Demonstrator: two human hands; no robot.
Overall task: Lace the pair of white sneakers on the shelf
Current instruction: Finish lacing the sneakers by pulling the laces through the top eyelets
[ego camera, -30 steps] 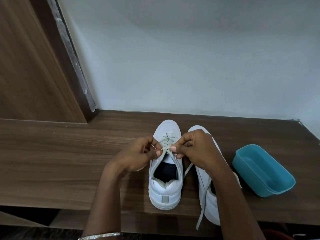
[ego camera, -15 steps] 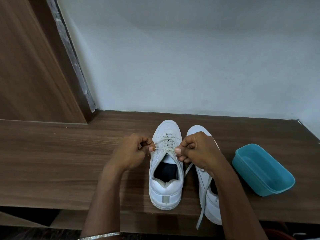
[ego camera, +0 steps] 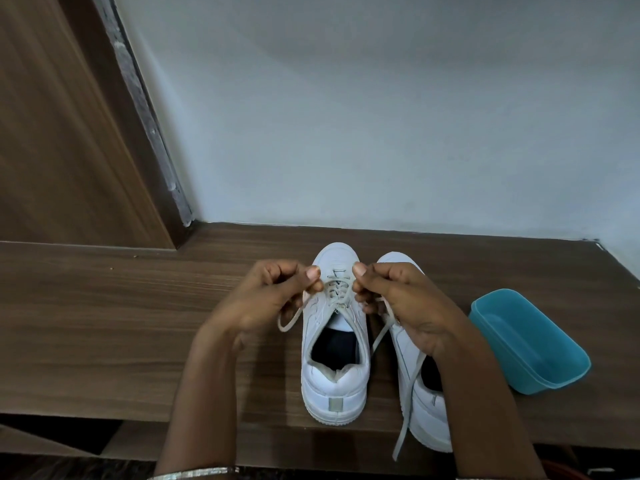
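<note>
Your left hand (ego camera: 266,299) and right hand (ego camera: 398,303) are pinching the lace (ego camera: 337,292) above the sneaker (ego camera: 334,382) on the shelf (ego camera: 104,323); right of it, your forearm (ego camera: 485,410) is partly hiding the second sneaker (ego camera: 429,422), near a tub (ego camera: 530,342).

Brown wood-grain shelf (ego camera: 138,323) against a pale wall (ego camera: 381,133).
Carries one white sneaker (ego camera: 334,386) and a second sneaker (ego camera: 429,420) side by side near the front edge, toes to the wall; holds a teal tub (ego camera: 554,372), open side up, near the second; lets a loose lace (ego camera: 403,431) trail over the front edge.
</note>
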